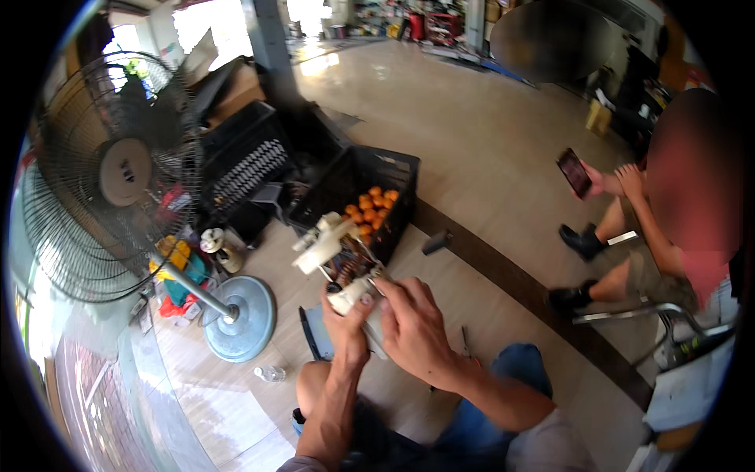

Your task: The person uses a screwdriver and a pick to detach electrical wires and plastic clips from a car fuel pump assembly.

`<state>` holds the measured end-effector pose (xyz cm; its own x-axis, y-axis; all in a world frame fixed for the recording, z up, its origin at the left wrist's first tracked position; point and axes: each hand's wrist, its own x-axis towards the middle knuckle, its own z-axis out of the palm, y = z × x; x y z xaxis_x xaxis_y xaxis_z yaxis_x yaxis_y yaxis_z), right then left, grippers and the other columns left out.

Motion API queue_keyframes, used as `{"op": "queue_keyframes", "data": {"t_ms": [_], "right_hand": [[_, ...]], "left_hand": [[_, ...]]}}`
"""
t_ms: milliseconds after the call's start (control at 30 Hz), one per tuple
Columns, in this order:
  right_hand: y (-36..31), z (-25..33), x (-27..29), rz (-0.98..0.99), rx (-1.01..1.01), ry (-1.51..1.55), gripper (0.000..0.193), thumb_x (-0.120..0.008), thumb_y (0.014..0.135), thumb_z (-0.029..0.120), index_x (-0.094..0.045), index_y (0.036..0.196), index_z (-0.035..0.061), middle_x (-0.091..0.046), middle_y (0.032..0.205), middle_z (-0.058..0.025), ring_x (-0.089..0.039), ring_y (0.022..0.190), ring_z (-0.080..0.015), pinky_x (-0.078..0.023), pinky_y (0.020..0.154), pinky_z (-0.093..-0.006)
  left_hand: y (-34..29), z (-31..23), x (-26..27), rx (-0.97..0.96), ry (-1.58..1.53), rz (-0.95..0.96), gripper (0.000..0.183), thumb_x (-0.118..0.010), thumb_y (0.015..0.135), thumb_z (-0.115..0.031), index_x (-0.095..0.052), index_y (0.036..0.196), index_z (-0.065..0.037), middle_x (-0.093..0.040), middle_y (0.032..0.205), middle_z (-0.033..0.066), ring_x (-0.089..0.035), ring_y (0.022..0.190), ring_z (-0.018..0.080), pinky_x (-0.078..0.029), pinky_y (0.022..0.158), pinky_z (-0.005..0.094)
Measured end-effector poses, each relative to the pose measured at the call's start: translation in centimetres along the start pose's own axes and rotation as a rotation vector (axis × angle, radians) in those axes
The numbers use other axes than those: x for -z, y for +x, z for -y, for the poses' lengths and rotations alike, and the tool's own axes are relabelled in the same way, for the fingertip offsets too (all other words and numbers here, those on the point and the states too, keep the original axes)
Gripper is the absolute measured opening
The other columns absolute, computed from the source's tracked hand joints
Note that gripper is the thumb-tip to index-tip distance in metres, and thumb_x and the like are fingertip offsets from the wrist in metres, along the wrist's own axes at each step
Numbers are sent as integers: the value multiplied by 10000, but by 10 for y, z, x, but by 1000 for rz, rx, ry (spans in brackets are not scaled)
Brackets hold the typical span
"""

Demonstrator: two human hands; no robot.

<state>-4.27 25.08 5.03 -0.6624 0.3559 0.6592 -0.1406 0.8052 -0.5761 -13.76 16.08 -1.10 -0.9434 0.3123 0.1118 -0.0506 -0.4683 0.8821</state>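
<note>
An opened cream-white plastic device with copper-coloured windings inside is held up in front of me, above the floor. My left hand wraps round its lower end, thumb on the pale casing. My right hand closes its fingers on the near right side of the device. Whether the right fingers pinch a small part there is hidden. Just beyond the device stands a black plastic crate with several orange fruits in it.
On the left a standing fan rises from a round blue-grey base. A clear bottle lies near it. A grey tray-like piece and a dark block rest on the floor. At right another person sits holding a phone.
</note>
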Motion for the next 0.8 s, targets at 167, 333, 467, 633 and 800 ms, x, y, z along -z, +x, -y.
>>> {"op": "queue_keyframes", "data": {"t_ms": [167, 333, 467, 633, 800], "right_hand": [[-8, -4, -32, 10, -38, 202, 252, -633, 943, 39, -642, 1191, -2, -627, 1000, -174, -594, 939, -367, -487, 848, -475], [-24, 2, -14, -38, -45, 152, 263, -659, 984, 107, -645, 1230, 13, -636, 1026, -151, -589, 981, -350, -462, 901, -473], [-29, 1, -13, -43, -66, 166, 264, -670, 995, 144, -660, 1225, 14, -645, 1029, -147, -596, 974, -344, -466, 892, -470], [-27, 9, -20, -83, -72, 210, 247, -677, 997, 165, -674, 1195, 17, -648, 994, -136, -595, 969, -342, -466, 876, -462], [-32, 5, -24, -80, -58, 223, 282, -655, 1020, 203, -669, 1221, 6, -664, 1027, -128, -588, 953, -318, -461, 879, -444]], "left_hand": [[0, -9, 23, 59, -48, 101, 540, -681, 926, -342, -575, 1308, 25, -664, 1168, 128, -658, 983, 203, -553, 883, 349], [-5, -2, 20, 186, -177, 109, 561, -624, 971, -412, -556, 1332, 11, -664, 1170, 136, -669, 1005, 224, -574, 871, 356], [-11, -7, 25, 261, -174, 187, 609, -595, 979, -479, -543, 1365, -12, -650, 1209, 146, -646, 1090, 235, -544, 953, 370], [-11, -16, 30, 292, -230, 201, 613, -539, 1005, -515, -544, 1356, -13, -646, 1208, 144, -629, 1098, 234, -523, 974, 376], [-11, -21, 36, 256, -199, 218, 528, -499, 1038, -479, -574, 1288, -19, -673, 1152, 130, -655, 1047, 219, -532, 963, 369]]}}
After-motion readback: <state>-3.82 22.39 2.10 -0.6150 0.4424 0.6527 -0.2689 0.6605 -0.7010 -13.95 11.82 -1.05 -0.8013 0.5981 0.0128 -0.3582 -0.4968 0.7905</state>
